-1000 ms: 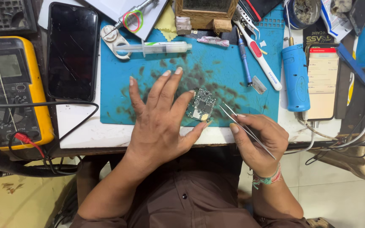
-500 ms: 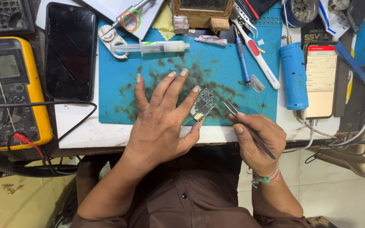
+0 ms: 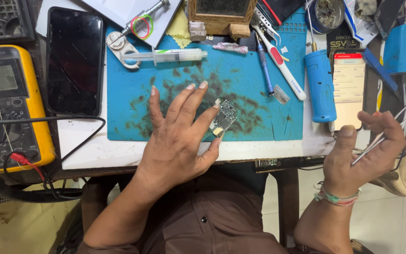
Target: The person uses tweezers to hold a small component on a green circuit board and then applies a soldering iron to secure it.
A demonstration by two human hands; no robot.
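1. Right hand (image 3: 363,155) has swung off the mat past the table's right edge, fingers pinching tweezers (image 3: 386,134).
2. Left hand (image 3: 179,136), fingers spread, grips the small circuit board (image 3: 223,116) over the blue mat (image 3: 259,94); its underside is hidden.
3. Beyond lie a syringe (image 3: 165,56) and a dark phone (image 3: 74,61).

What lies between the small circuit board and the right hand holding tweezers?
In the head view, bare stained blue mat and white table edge separate the circuit board from the right hand.

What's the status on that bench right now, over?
Left hand pinches small green circuit board at fingertips, over blue work mat. Right hand off to the side, gripping thin metal tweezers. Nothing between them.
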